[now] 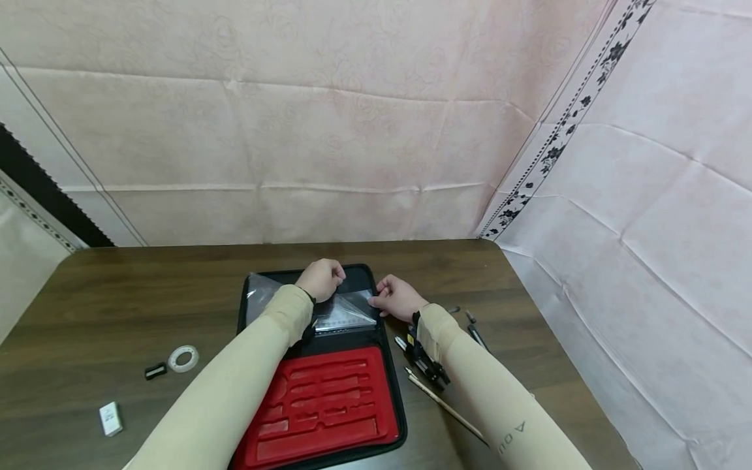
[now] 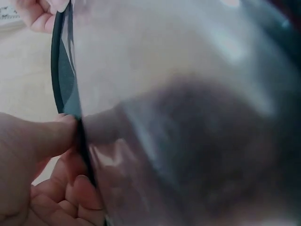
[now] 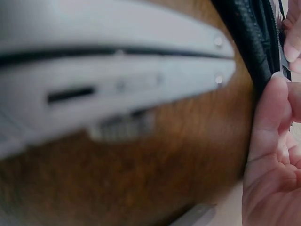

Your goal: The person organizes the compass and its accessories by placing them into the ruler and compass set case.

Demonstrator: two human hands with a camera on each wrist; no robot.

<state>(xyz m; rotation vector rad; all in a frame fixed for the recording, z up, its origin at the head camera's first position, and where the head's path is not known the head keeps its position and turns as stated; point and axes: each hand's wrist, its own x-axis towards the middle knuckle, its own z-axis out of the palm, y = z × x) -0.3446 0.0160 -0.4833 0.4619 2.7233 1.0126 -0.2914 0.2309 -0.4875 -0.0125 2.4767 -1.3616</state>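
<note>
A black zip case (image 1: 402,398) lies spread on the table, with a red moulded tray (image 1: 329,398) in its near half and a clear plastic pocket (image 1: 346,314) in its far half. My left hand (image 1: 320,279) reaches over the far half; its thumb and fingers pinch the dark-trimmed edge of the clear pocket (image 2: 188,56). At the case's right side, my right hand (image 1: 399,298) pinches the black zipped rim (image 3: 249,42) between thumb and finger. The tray's shaped slots hold nothing.
Several black-and-silver tools (image 1: 425,362) and a thin light stick (image 1: 446,408) lie right of the case, under my right forearm. To the left are a white tape roll (image 1: 183,358), a small black item (image 1: 155,371) and a white block (image 1: 110,418). Cloth hangs behind the table.
</note>
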